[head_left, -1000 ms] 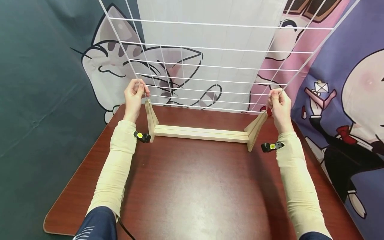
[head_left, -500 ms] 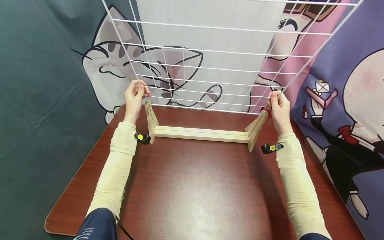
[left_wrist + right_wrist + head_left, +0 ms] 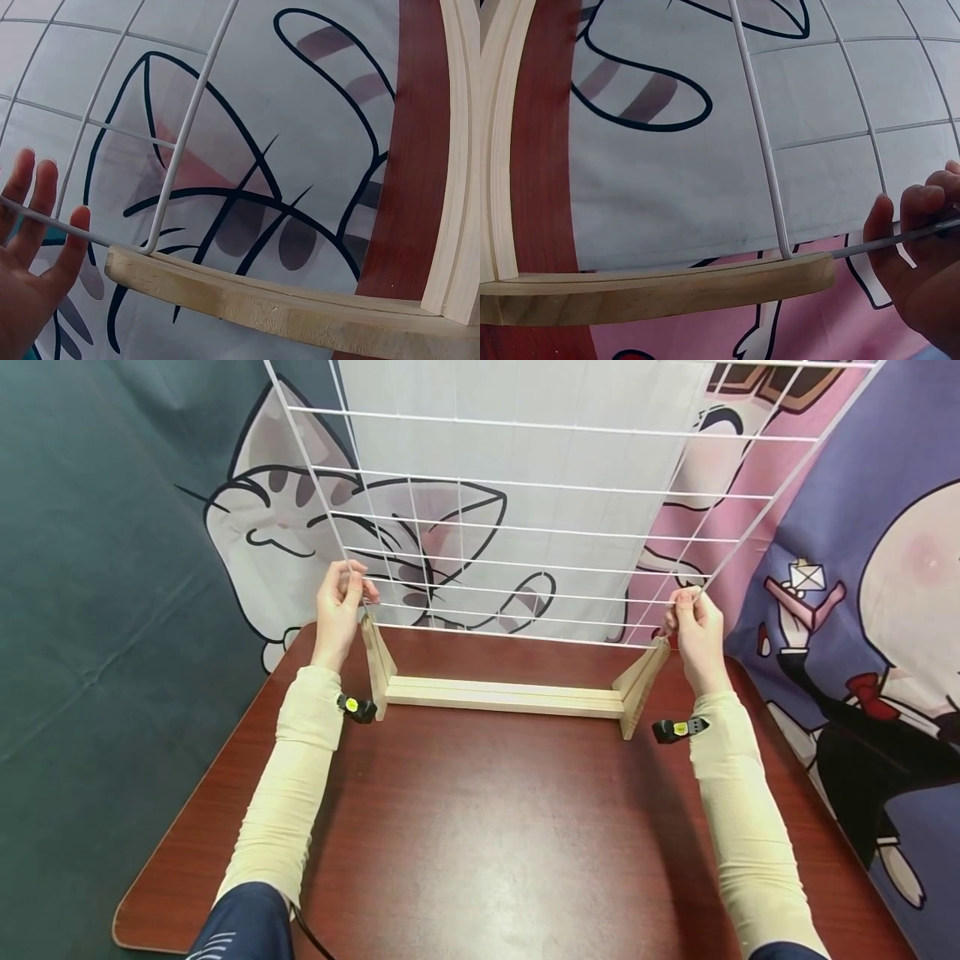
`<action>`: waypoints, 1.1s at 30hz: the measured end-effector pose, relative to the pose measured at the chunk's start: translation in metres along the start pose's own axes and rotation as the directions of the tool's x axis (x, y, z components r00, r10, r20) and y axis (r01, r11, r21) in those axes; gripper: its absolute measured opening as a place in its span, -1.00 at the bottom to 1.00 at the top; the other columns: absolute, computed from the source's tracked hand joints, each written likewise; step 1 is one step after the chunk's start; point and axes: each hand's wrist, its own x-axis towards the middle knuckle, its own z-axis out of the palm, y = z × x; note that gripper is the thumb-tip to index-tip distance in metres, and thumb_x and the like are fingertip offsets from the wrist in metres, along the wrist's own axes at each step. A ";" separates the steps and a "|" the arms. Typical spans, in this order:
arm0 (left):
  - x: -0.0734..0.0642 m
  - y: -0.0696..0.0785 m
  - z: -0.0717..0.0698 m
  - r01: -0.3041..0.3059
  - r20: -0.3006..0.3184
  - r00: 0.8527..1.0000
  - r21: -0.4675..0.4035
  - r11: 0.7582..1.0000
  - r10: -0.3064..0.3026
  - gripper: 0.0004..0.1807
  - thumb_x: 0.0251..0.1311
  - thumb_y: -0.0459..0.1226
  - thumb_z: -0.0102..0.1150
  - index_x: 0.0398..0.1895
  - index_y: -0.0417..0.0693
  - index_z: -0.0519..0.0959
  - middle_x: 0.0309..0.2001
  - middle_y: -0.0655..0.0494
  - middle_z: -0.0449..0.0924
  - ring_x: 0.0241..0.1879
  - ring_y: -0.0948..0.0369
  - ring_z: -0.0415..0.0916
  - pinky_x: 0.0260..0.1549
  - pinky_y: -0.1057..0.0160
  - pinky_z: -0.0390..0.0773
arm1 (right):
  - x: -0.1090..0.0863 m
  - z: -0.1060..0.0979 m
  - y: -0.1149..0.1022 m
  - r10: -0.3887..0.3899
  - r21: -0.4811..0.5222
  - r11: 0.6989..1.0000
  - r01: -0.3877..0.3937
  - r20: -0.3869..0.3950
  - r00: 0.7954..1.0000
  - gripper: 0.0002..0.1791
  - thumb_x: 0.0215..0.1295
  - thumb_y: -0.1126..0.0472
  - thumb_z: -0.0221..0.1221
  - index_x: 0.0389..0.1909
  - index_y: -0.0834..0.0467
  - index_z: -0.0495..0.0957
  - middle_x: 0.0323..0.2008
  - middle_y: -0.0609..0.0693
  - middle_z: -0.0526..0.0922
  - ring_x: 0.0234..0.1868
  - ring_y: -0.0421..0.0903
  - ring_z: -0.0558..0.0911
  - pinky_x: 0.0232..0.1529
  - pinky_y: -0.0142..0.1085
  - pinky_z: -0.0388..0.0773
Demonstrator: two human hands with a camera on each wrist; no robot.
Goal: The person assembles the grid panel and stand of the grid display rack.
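In the head view a white wire grid panel (image 3: 480, 420) rises from a pale wooden stand (image 3: 502, 695). Its lower edge lies level with the tops of the stand's left upright (image 3: 379, 662) and right upright (image 3: 640, 687). My left hand (image 3: 339, 606) holds the panel's left side wire just above that upright. On the opposite side, my right hand (image 3: 699, 627) pinches the right side wire between thumb and fingers. Both wrist views show a bent corner of the grid (image 3: 178, 142) meeting the end of a wooden upright (image 3: 667, 296).
The stand is on a red-brown table (image 3: 495, 827) with a rounded left corner. A cartoon-printed curtain (image 3: 600, 527) hangs close behind the grid. Small black cameras (image 3: 356, 707) are worn on both wrists, and a black cable (image 3: 311, 933) lies by the left sleeve.
The grid's upper part has tilted slightly, and another crossbar shows at the top of the head view. Both hands keep hold of the side wires and have barely moved.
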 end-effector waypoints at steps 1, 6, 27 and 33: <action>0.000 0.000 0.000 -0.008 0.000 1.000 0.011 1.000 0.008 -0.77 0.42 -0.25 -0.06 -0.09 -0.27 0.44 -0.51 0.19 0.57 -0.46 0.27 0.55 -0.30 0.38 0.53 | 0.000 0.000 -0.001 0.002 -0.008 1.000 -0.002 0.003 1.000 -0.74 0.46 0.13 -0.02 -0.44 0.16 0.39 -0.66 -0.07 0.34 -0.63 -0.20 0.34 -0.57 -0.45 0.39; -0.001 -0.006 -0.002 -0.006 0.002 1.000 0.027 1.000 0.006 -0.77 0.43 -0.27 -0.07 -0.18 -0.33 0.42 -0.47 0.17 0.56 -0.42 0.26 0.55 -0.27 0.37 0.52 | 0.001 0.001 -0.004 0.032 -0.042 0.999 -0.031 0.015 0.999 -0.70 0.46 0.07 -0.03 -0.41 0.19 0.40 -0.65 -0.07 0.43 -0.62 -0.21 0.44 -0.54 -0.46 0.47; -0.001 -0.019 -0.008 0.143 0.062 0.986 0.169 0.975 -0.156 -0.65 0.52 -0.18 -0.32 0.07 -0.29 0.34 -0.32 0.23 0.53 -0.21 0.34 0.51 -0.01 0.27 0.37 | -0.001 -0.003 -0.002 0.063 0.001 0.998 -0.063 0.071 0.996 -0.70 0.48 0.08 -0.07 -0.39 0.17 0.45 -0.62 -0.08 0.54 -0.58 -0.22 0.57 -0.47 -0.45 0.58; -0.003 -0.023 -0.006 0.185 0.077 0.975 0.255 0.949 -0.210 -0.57 0.54 -0.09 -0.41 0.04 -0.20 0.39 -0.23 0.13 0.54 -0.13 0.33 0.50 0.17 0.23 0.31 | 0.002 -0.010 0.009 0.115 -0.070 0.992 -0.108 0.100 0.988 -0.59 0.52 0.01 -0.14 -0.37 0.18 0.53 -0.49 -0.14 0.66 -0.39 -0.26 0.64 -0.33 -0.48 0.56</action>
